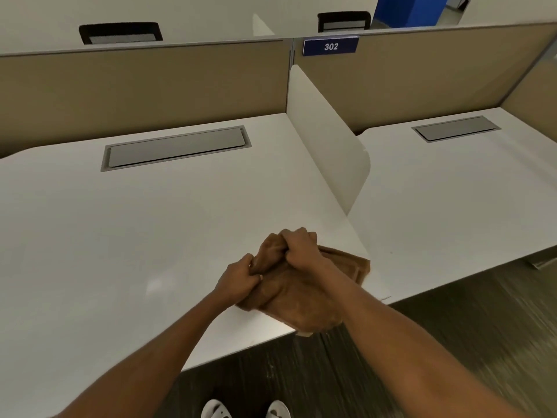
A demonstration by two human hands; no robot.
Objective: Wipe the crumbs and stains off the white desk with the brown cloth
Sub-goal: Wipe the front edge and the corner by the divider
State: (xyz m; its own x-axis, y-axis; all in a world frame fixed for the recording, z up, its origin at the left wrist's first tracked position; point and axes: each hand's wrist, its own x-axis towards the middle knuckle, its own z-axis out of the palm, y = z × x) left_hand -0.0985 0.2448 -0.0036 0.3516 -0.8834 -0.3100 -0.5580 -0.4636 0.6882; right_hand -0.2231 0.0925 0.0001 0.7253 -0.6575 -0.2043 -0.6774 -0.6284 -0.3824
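Observation:
The brown cloth [301, 300] is bunched up over the near right corner of the white desk [120, 236], part of it hanging past the front edge. My left hand [238, 280] grips the cloth's left side. My right hand [298, 244] is closed on the cloth's top fold, just beyond the left hand. Both fists are tight on the fabric. No crumbs or stains are clear enough to make out on the desk surface.
A white divider panel [325, 140] stands along the desk's right side, with a second white desk [452, 191] beyond it. A grey cable hatch [176, 147] is set into the desk's far part. Tan partition walls [135, 86] close the back. Dark floor lies below the front edge.

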